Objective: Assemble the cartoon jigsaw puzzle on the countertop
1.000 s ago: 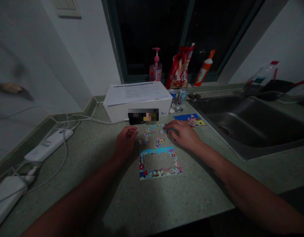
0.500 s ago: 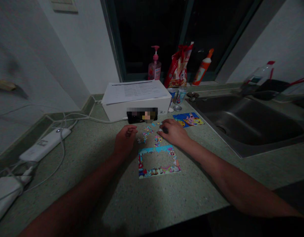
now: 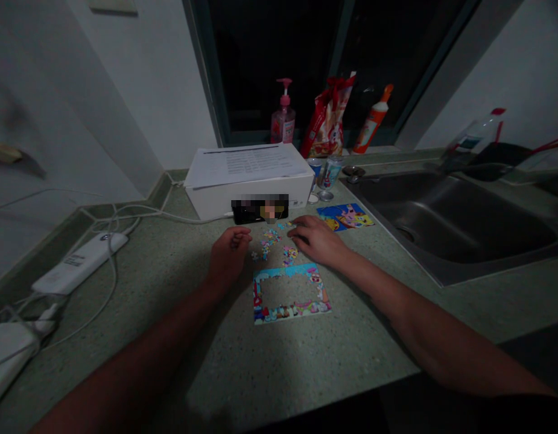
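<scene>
A colourful jigsaw frame (image 3: 289, 293) with an empty middle lies flat on the speckled green counter (image 3: 279, 361). Several loose puzzle pieces (image 3: 272, 241) are scattered just beyond it. My left hand (image 3: 228, 253) rests on the counter left of the pieces, its fingers curled in; I cannot see anything in them. My right hand (image 3: 317, 239) lies over the right side of the pieces, fingers bent down onto them. A finished cartoon picture card (image 3: 345, 216) lies to the right of that hand.
A white box (image 3: 249, 181) with papers on top and a dark phone (image 3: 259, 210) stand behind the pieces. A steel sink (image 3: 450, 220) is at the right. White power strips (image 3: 82, 262) and cables lie left. Soap bottle (image 3: 282, 117), snack bag (image 3: 326, 117) and small cans (image 3: 329, 173) line the windowsill.
My right hand has slid left across the loose pieces, from near the picture card toward the middle of the pile. My left hand has stayed put.
</scene>
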Tool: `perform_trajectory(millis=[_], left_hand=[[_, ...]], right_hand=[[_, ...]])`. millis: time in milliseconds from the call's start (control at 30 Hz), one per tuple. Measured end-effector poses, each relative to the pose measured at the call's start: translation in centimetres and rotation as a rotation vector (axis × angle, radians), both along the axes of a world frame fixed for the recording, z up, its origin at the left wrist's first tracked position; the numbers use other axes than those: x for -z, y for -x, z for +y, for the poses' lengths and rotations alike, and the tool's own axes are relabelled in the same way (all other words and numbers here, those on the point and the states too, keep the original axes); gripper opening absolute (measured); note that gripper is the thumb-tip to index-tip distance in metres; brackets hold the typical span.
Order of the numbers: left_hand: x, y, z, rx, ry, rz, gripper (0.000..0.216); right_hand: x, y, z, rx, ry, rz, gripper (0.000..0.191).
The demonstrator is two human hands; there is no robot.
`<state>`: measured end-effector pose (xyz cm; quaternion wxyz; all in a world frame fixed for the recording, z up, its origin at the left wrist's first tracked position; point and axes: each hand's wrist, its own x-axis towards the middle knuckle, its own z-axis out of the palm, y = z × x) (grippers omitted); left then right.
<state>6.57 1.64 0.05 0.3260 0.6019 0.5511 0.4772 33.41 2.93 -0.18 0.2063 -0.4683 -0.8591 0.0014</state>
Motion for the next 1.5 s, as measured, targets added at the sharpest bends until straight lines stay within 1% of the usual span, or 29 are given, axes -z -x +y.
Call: perform_trajectory(millis=[167,267,433,567,667,833,967,1233,1300,1433,1500], left_hand=[[0.1,0.1,0.0,-0.001,0.003,0.01,0.016],[0.0,0.1,0.1,-0.001,-0.002,0.016,0.017],[0.1,0.0,0.2,-0.01,-0.005,0.008,0.017],[0.2,0.0,0.2,-0.007,-0.013,0.008,0.016],[0.2,0.0,0.1,-0.011,-0.018,0.014,0.016],[0.3,0.1,0.2,-0.006,-0.007,0.013,0.016],[0.3,0.1,0.2,-0.004,0.0,0.005,0.016],[0.1,0.1,0.1,0.0,-0.007,0.01,0.016],[0.1,0.1,0.1,-0.005,0.0,0.007,0.015],[0.0,0.0,0.1,-0.001,0.016,0.0,0.014],[0.0,0.0,0.1,0.002,0.02,-0.001,0.014]], right_hand=[[-0.2,-0.5,-0.1,0.062,0.007,0.004,0.02],[0.0,-0.7,0.0,0.057,0.02,-0.004,0.019],[0.2,-0.8,0.0,0.008,0.024,-0.011,0.027],[0.2,-1.0,0.0,0.03,0.032,0.019,0.032],[0.3,-1.2,0.0,0.065,0.036,0.037,0.028],[0.2,-1.1,-0.1,0.078,0.038,0.052,0.021],[0.2,-1.2,-0.1,0.084,0.041,0.072,0.026],[0.6,-2.1,0.2,0.126,-0.002,0.111,0.029],[0.5,-2.1,0.1,0.122,0.001,0.109,0.028],[0.1,-1.4,-0.3,0.077,0.014,0.09,0.02],[0.0,-1.1,-0.4,0.053,0.019,0.064,0.02]])
